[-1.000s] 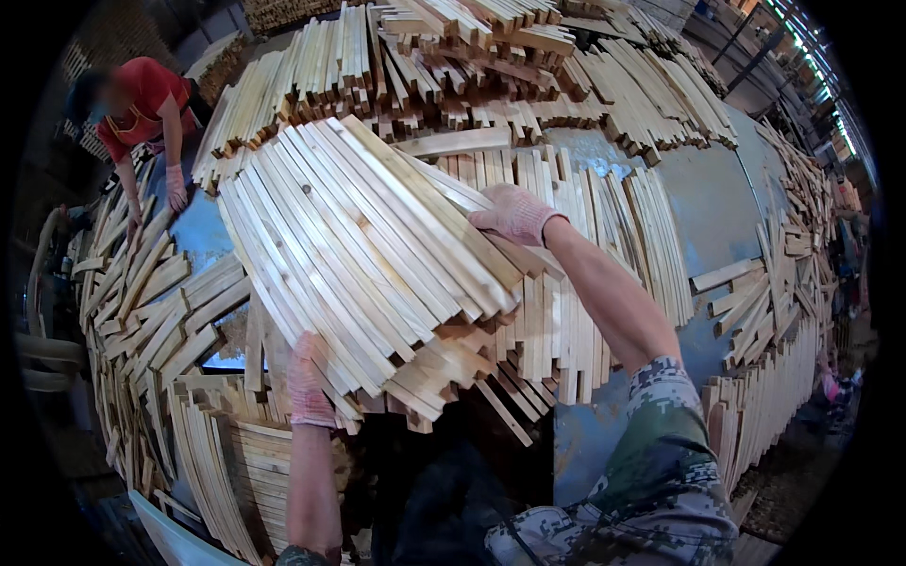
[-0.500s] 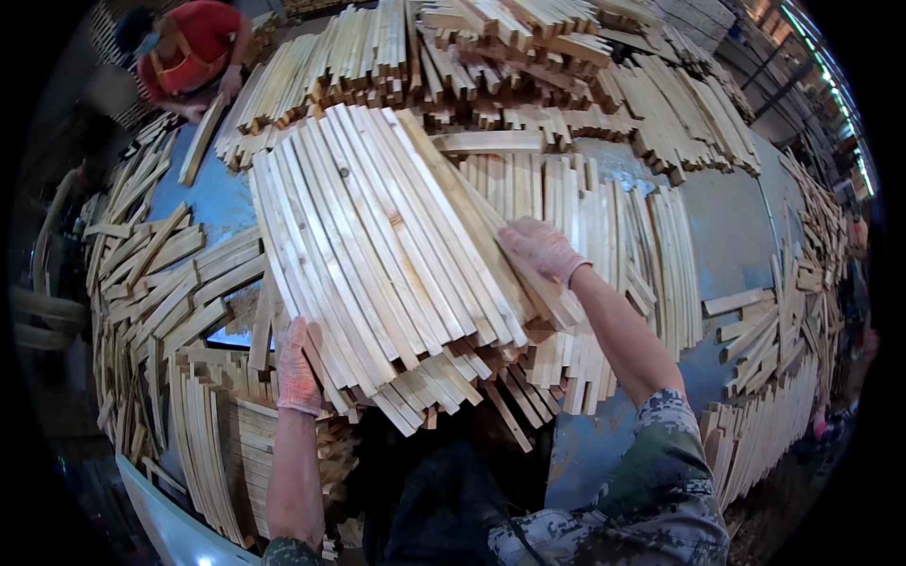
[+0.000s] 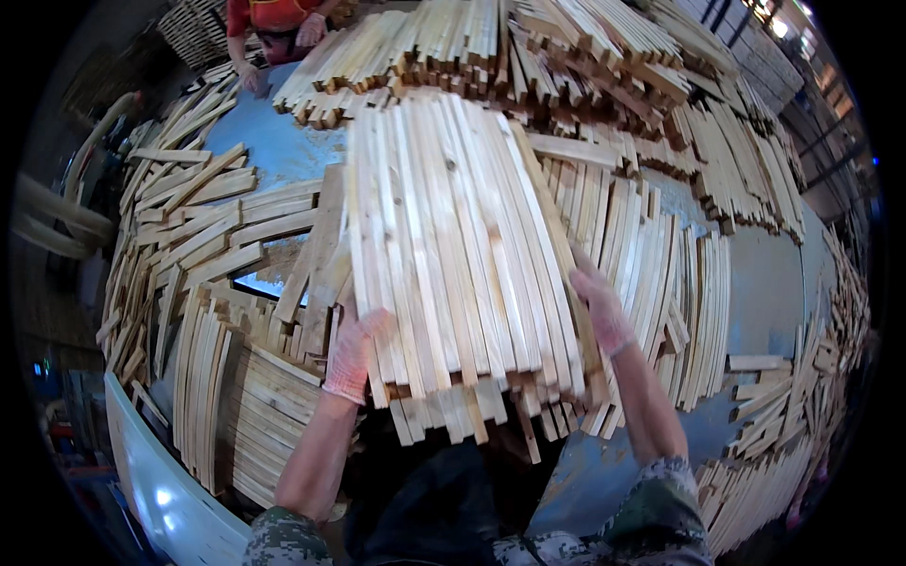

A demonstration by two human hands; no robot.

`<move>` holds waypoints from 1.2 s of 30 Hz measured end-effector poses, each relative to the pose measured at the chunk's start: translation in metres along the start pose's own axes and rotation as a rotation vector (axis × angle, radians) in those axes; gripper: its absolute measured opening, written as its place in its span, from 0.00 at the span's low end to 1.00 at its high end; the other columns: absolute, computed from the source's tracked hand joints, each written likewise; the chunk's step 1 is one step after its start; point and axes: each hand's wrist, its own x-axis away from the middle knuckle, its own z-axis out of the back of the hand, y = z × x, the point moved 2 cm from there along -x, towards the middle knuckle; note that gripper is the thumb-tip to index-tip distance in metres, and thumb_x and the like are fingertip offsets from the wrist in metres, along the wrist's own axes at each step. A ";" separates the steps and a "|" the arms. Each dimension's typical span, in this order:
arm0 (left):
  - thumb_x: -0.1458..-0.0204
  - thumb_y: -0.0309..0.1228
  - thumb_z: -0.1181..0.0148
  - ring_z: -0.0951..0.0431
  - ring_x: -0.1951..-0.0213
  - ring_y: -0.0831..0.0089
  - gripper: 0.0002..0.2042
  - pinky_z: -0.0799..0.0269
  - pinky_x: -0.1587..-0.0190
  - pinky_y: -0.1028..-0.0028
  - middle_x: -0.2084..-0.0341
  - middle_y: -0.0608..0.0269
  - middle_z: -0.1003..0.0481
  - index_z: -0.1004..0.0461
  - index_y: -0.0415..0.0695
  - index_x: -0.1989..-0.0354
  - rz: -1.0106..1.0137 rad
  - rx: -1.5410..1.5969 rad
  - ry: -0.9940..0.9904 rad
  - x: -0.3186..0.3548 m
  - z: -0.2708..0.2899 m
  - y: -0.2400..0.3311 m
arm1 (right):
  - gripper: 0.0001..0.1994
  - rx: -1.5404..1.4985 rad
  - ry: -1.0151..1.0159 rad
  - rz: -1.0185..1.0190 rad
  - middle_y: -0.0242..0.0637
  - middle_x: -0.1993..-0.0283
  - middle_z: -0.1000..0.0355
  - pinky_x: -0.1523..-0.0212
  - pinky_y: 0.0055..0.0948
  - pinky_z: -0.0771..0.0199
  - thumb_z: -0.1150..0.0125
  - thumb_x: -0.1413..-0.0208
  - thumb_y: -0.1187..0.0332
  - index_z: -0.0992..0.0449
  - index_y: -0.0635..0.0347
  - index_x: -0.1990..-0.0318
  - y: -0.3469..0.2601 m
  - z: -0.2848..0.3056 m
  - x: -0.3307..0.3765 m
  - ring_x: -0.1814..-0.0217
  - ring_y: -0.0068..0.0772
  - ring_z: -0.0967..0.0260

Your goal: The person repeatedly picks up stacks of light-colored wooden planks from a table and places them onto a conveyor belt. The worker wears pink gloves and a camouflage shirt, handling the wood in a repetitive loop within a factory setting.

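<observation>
A wide bundle of long pale wooden slats (image 3: 453, 245) lies lengthwise in front of me, its near ends ragged. My left hand (image 3: 353, 354), in a thin pinkish glove, presses against the bundle's near left edge. My right hand (image 3: 598, 307), gloved the same way, grips the bundle's right edge. Both hands clamp the bundle from its two sides. The bundle rests over more slats spread on a blue table (image 3: 274, 141).
Loose slats (image 3: 189, 236) lie fanned at the left and stacked slats (image 3: 698, 311) at the right. More piles (image 3: 585, 66) fill the far side. Another person in red (image 3: 278, 19) works at the far left end. A pale curved edge (image 3: 160, 491) runs at the lower left.
The bundle has swung from a slant to nearly straight ahead. My right hand slid down its right edge toward me; my left hand stayed at the near left corner.
</observation>
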 end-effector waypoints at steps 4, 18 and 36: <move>0.38 0.39 0.33 0.31 0.29 0.60 0.47 0.32 0.28 0.59 0.25 0.49 0.37 0.55 0.49 0.14 0.047 0.155 -0.053 0.050 0.024 -0.029 | 0.40 0.064 0.092 -0.048 0.52 0.15 0.46 0.14 0.37 0.57 0.49 0.32 0.57 0.49 0.70 0.17 -0.016 -0.038 0.088 0.13 0.45 0.51; 0.23 0.54 0.60 0.32 0.28 0.66 0.33 0.39 0.25 0.67 0.28 0.53 0.32 0.40 0.41 0.21 0.174 -0.455 0.058 0.124 0.070 -0.055 | 0.34 -0.288 0.546 -0.403 0.41 0.24 0.32 0.26 0.34 0.35 0.41 0.27 0.60 0.41 0.62 0.19 0.080 -0.046 0.230 0.27 0.36 0.32; 0.26 0.55 0.49 0.30 0.30 0.67 0.31 0.33 0.27 0.65 0.28 0.65 0.30 0.36 0.55 0.20 0.479 0.295 0.032 0.129 0.099 -0.081 | 0.30 0.533 0.404 -0.384 0.53 0.45 0.18 0.37 0.44 0.26 0.53 0.24 0.44 0.24 0.62 0.33 0.078 -0.082 0.251 0.40 0.50 0.21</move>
